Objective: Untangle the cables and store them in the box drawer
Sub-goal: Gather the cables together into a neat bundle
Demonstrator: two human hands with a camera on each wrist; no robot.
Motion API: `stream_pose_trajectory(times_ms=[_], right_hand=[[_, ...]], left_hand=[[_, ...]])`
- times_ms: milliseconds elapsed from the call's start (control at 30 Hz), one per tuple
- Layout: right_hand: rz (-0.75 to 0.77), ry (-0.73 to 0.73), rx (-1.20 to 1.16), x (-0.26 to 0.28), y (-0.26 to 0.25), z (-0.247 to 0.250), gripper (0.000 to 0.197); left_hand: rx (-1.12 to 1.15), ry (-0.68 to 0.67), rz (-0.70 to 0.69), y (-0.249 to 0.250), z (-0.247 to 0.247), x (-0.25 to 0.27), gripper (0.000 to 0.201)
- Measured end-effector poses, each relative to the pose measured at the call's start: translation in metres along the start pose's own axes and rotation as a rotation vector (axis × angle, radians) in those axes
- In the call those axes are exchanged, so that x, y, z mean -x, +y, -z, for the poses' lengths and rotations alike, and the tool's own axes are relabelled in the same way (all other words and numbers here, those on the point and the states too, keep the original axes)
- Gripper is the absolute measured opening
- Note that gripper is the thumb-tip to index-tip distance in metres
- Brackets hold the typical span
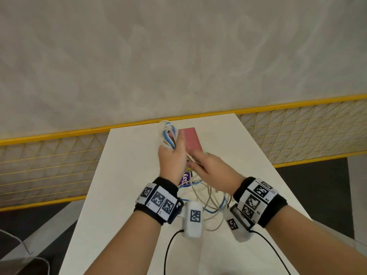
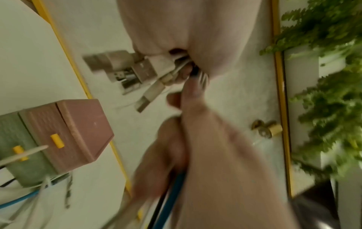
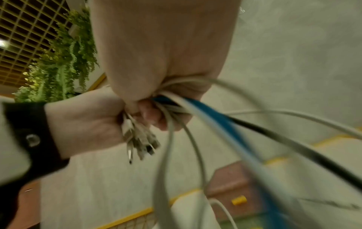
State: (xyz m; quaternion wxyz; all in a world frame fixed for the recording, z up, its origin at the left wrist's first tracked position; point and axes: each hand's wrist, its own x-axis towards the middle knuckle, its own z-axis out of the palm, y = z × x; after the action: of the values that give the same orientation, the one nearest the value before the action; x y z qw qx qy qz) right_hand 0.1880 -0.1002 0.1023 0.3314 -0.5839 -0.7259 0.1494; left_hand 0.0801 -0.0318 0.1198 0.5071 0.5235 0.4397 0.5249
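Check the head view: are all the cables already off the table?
No: loose white and blue cables lie on the table beneath both wrists, and the left hand grips only a looped bundle.

White, blue and black cables (image 1: 168, 135) above a pink box (image 1: 192, 140) with yellow knobs (image 2: 57, 141) on a white table (image 1: 123, 175).

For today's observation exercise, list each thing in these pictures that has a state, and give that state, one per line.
Left hand: grips a bundle of cables, raised above the table.
Right hand: pinches cable strands beside the left hand.
Cables: gathered into loops, with loose lengths trailing on the table.
Cable plugs: bunched, hanging free.
Pink drawer: closed.
Green drawer: closed.
Table: bears the drawers and loose cables.
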Motion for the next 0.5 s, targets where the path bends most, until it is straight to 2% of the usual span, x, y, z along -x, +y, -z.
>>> stream_pose_trajectory(times_ms=[33, 100, 200, 233, 267, 333, 400, 433, 467, 500], right_hand=[[-0.031, -0.013, -0.009, 0.005, 0.007, -0.002, 0.007], [-0.154, -0.08, -0.047, 0.02, 0.025, -0.007, 0.012], [-0.313, -0.222, 0.073, 0.031, 0.042, -0.005, 0.018], [-0.338, -0.256, 0.151, 0.03, 0.042, -0.001, 0.034], [-0.335, -0.239, 0.179, 0.028, 0.039, 0.003, 0.062], [-0.291, -0.098, 0.07, 0.015, 0.021, 0.005, 0.112], [-0.221, 0.067, -0.065, -0.007, 0.009, -0.005, 0.13], [-0.204, 0.11, -0.131, -0.017, 0.005, -0.013, 0.127], [-0.232, 0.138, -0.198, -0.023, 0.004, -0.021, 0.116], [-0.25, 0.142, -0.269, -0.027, 0.005, -0.029, 0.091]], left_hand=[[0.037, 0.06, 0.01, 0.004, 0.004, -0.006, 0.032], [0.123, 0.14, 0.011, 0.01, 0.015, -0.021, 0.03], [0.157, 0.138, -0.033, 0.011, 0.024, -0.033, 0.031], [0.172, 0.112, -0.06, 0.01, 0.025, -0.033, 0.03], [0.191, 0.069, -0.089, 0.011, 0.024, -0.032, 0.029], [0.183, -0.023, -0.147, 0.011, 0.021, -0.028, 0.027], [0.137, -0.081, -0.193, 0.013, 0.014, -0.021, 0.024], [0.112, -0.089, -0.221, 0.014, 0.01, -0.016, 0.023], [0.102, -0.092, -0.259, 0.016, 0.006, -0.012, 0.022], [0.108, -0.096, -0.292, 0.019, 0.004, -0.009, 0.022]])
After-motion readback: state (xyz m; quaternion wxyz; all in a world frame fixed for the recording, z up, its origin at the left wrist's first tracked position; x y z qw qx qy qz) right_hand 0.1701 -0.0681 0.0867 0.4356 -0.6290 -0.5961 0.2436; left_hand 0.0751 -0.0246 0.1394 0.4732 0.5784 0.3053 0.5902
